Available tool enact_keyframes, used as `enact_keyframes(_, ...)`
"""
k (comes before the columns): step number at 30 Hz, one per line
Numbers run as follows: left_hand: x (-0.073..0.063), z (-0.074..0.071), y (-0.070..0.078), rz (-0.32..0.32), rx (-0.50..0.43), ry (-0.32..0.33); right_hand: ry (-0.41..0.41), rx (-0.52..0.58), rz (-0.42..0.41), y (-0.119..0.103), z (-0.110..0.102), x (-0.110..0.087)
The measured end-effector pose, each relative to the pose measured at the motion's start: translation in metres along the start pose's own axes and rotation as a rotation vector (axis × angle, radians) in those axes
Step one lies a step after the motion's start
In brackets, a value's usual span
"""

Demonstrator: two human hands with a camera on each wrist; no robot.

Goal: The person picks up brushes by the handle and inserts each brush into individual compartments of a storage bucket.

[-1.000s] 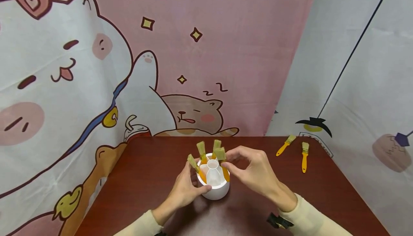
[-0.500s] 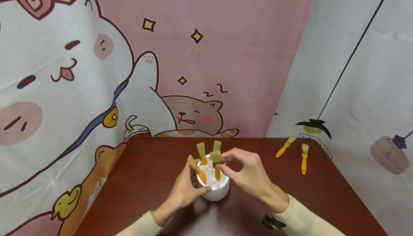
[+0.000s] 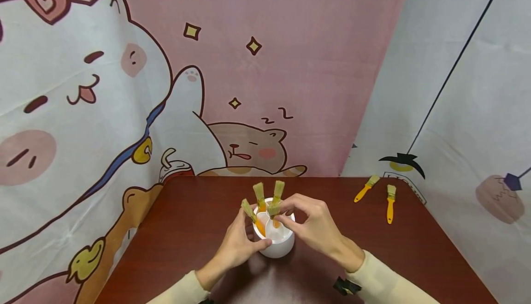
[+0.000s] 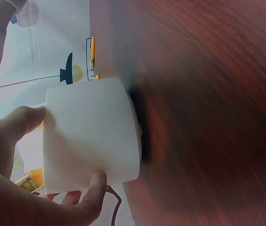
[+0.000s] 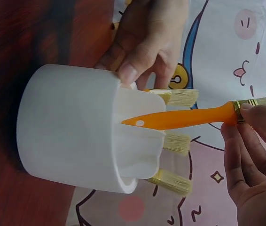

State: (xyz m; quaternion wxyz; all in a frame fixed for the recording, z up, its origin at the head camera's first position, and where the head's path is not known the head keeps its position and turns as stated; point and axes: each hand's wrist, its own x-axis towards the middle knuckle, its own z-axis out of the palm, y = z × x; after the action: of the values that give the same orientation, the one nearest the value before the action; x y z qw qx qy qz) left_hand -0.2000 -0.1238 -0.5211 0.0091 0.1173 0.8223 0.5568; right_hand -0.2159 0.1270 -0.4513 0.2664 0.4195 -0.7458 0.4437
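A white round brush holder (image 3: 277, 248) with inner dividers stands on the table. My left hand (image 3: 240, 244) grips its left side, thumb over the rim; in the left wrist view its fingers (image 4: 95, 193) press the outer wall. Three paintbrushes (image 3: 259, 193) lean in it, bristles up. Over the opening my right hand (image 3: 313, 221) pinches another paintbrush (image 5: 184, 117) by its metal ferrule, between thumb and fingers. Its orange handle points down, and the tip overlaps the holder's rim and dividers in the right wrist view; how deep it sits I cannot tell.
Two more yellow-handled paintbrushes, one slanted (image 3: 367, 188) and one nearly straight (image 3: 391, 204), lie at the back right of the dark red-brown table (image 3: 186, 230). A printed cartoon cloth (image 3: 315, 64) hangs behind the table and along its sides.
My right hand has shifted left, carrying its paintbrush from the holder's right edge to over the front middle, and the brush now sits lower. The left hand keeps its grip.
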Motion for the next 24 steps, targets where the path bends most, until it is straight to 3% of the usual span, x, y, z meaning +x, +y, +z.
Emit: enact_keyframes(24, 0.002, 0.000, -0.001, 0.043, -0.004, 0.003, -0.128, -0.127, -0.159, 0.034, 0.025, -0.022)
